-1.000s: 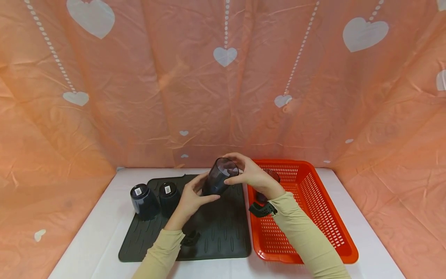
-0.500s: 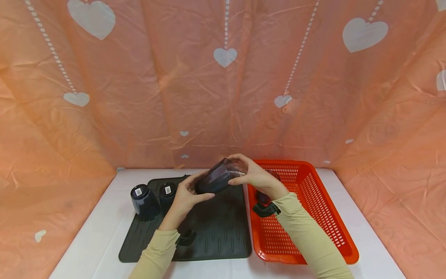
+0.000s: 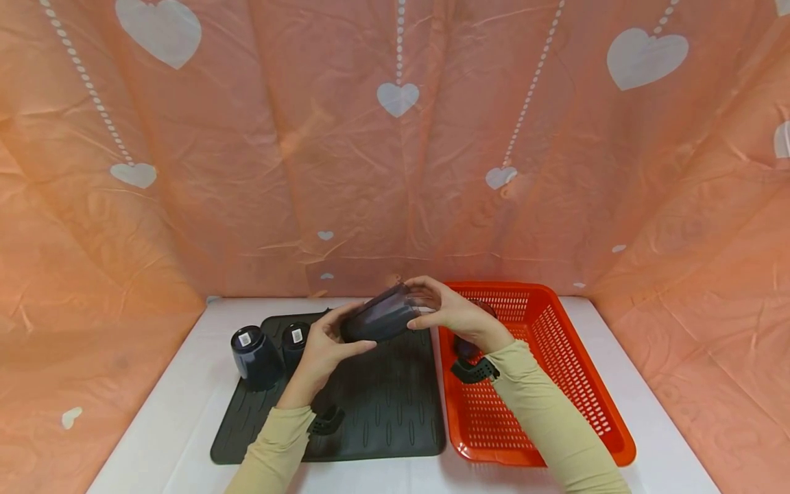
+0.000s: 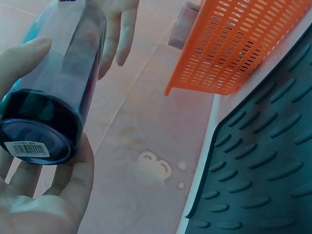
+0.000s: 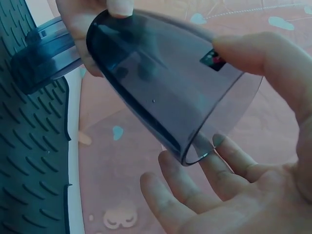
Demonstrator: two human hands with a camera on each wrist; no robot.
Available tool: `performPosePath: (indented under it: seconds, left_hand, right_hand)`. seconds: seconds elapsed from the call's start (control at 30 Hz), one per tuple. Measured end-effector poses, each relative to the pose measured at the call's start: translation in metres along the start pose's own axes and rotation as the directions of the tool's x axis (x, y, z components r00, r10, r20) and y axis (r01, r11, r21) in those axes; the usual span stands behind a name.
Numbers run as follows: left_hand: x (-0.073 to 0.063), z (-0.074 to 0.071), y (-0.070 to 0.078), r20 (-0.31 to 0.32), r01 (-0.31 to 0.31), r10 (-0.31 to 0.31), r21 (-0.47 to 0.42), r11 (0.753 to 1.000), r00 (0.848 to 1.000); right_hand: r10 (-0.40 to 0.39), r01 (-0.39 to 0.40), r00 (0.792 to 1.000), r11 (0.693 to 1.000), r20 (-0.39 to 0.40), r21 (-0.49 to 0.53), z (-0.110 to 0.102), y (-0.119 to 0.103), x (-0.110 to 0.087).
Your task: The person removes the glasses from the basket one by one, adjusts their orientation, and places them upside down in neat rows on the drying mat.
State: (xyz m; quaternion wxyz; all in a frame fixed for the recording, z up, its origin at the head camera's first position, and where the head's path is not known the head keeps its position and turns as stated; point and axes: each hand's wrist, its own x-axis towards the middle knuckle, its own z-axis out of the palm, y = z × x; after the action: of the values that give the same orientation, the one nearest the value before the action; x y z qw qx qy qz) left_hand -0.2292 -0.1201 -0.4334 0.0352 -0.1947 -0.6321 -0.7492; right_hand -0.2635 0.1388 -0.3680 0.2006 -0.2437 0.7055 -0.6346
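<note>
A dark see-through tumbler [image 3: 378, 319] is held tilted on its side between both hands, above the black mat [image 3: 382, 412]. My left hand [image 3: 322, 351] grips its thick base, where a barcode label [image 4: 28, 148] shows in the left wrist view. Round the rim end curl the thumb and fingers of my right hand [image 3: 459, 317]. In the right wrist view the thumb lies beside a small dark sticker [image 5: 213, 59] near the rim. Two similar tumblers, one on the left [image 3: 256, 360] and one partly behind my left hand [image 3: 293, 343], stand upside down on the mat.
An orange-red plastic basket [image 3: 601, 412] stands right of the mat. Inside it another dark tumbler [image 3: 465, 348] is partly hidden by my right wrist. A white table [image 3: 166, 412] lies under everything, with a pink curtain [image 3: 345, 171] behind.
The tumbler has tipped from slanting upright to nearly level, its base swinging left. My left hand has moved left with the base, and my right hand slightly right with the rim.
</note>
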Motion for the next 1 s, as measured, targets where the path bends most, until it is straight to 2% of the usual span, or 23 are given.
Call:
performPosePath:
  seconds: [0.33, 0.73, 1.0]
  left_hand:
    - [-0.002, -0.003, 0.001, -0.06, 0.002, -0.003, -0.016, 1.0, 0.998]
    - [-0.003, -0.003, 0.006, -0.074, -0.006, 0.006, 0.003, 1.0, 0.997]
    - [-0.005, -0.008, 0.011, -0.124, 0.032, -0.025, 0.053, 0.998, 0.992]
  right_hand:
    - [0.008, -0.008, 1.0, 1.0, 0.026, -0.002, -0.001, 0.002, 0.001]
    - [0.017, -0.016, 1.0, 0.999, 0.02, -0.041, -0.001, 0.002, -0.002]
    - [-0.028, 0.029, 0.999, 0.999, 0.038, -0.038, -0.012, 0.006, -0.007]
